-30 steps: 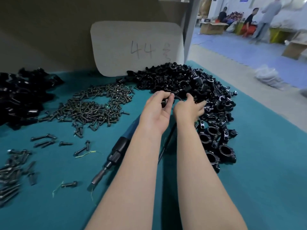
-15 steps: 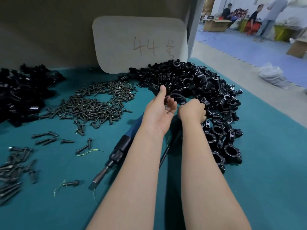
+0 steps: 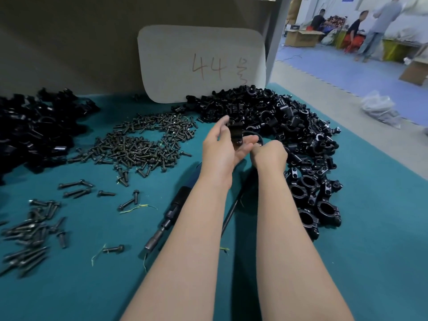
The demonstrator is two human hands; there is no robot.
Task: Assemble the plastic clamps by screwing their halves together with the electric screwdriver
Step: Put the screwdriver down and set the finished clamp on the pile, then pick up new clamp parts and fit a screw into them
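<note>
Two bare forearms reach forward over a teal desk [image 3: 92, 286]. Just left of them the electric screwdriver [image 3: 172, 212] lies flat on the desk, untouched, its tip pointing toward the viewer. Long screws [image 3: 25, 232] lie loose at the near left.

Farther out, the left hand [image 3: 220, 149] holds a black clamp piece [image 3: 235, 135] upright, its grip pinching the piece between thumb and fingers. The right hand [image 3: 269, 154] sits just beside it with its fingers curled under. Whether its grip holds anything cannot be told from here.

A second ago both hands were low at the edge of the parts pile, sorting. Now the piece is lifted clear and turned to face the viewer. This suggests picking is over and mating the halves comes next, with a screw and the driver yet to be fetched.

Beyond the hands lie a heap of short screws [image 3: 141, 144] to the left, and a large pile of black clamp parts [image 3: 278, 117] to the right. Finished-looking clamps [image 3: 310, 200] trail down its near edge. Another dark pile [image 3: 34, 130] sits far left. A pale card [image 3: 201, 63] marked "44" leans at the back, and people [image 3: 354, 28] stand across the room.
</note>
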